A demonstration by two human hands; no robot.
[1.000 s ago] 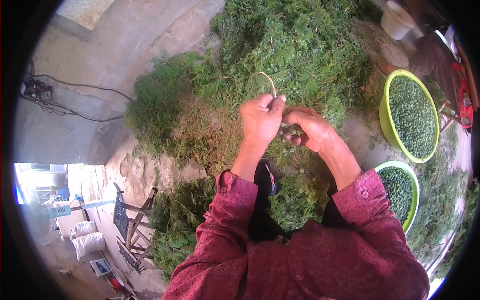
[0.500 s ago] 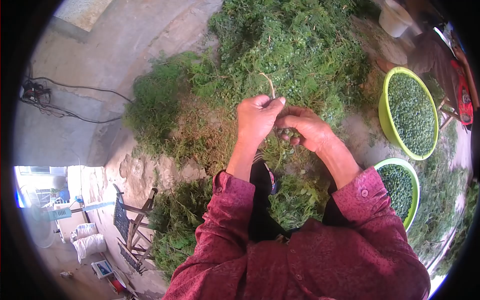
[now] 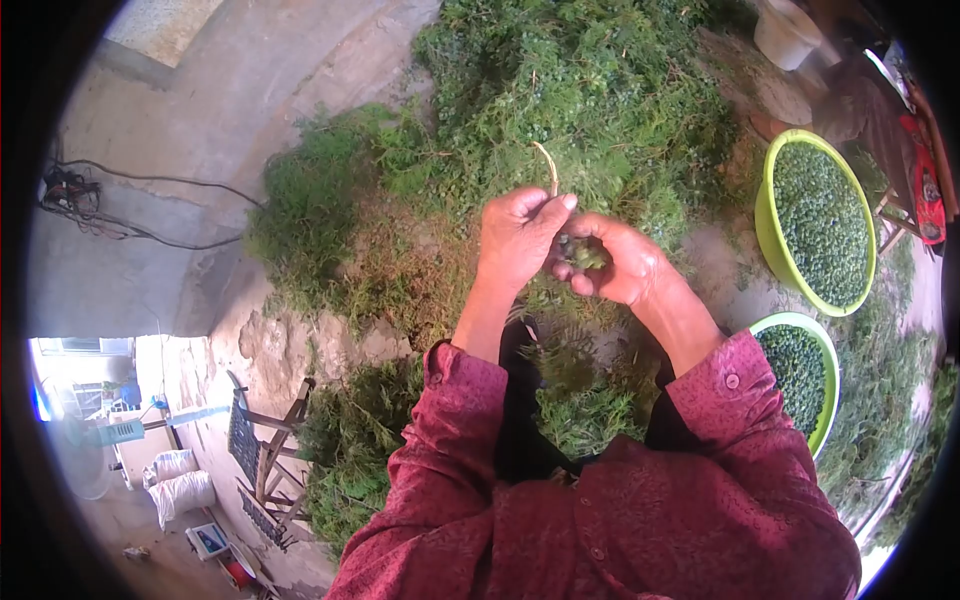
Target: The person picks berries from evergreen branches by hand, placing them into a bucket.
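My left hand [image 3: 518,238] is closed in a pinch, and the pale bare stem of a twig [image 3: 552,166] sticks up past its thumb. Close against it on the right, my right hand [image 3: 628,265] curls its fingers around a small cluster of green berries [image 3: 586,254] in the palm. How many berries lie there is partly hidden by the fingers. Beyond both hands spreads a large heap of feathery green branches [image 3: 590,90] dotted with bluish-green berries.
To the right stand a yellow-green basin [image 3: 768,232] and a paler green-rimmed basin [image 3: 832,385], both full of green berries. A white bucket [image 3: 786,36] is at the upper right. Black cables [image 3: 160,178] cross the floor at left, and a wooden-framed stool [image 3: 268,440] stands lower left.
My right hand has turned and opened a little, so more of the green berries in its palm show. My left hand with the twig has shifted slightly right.
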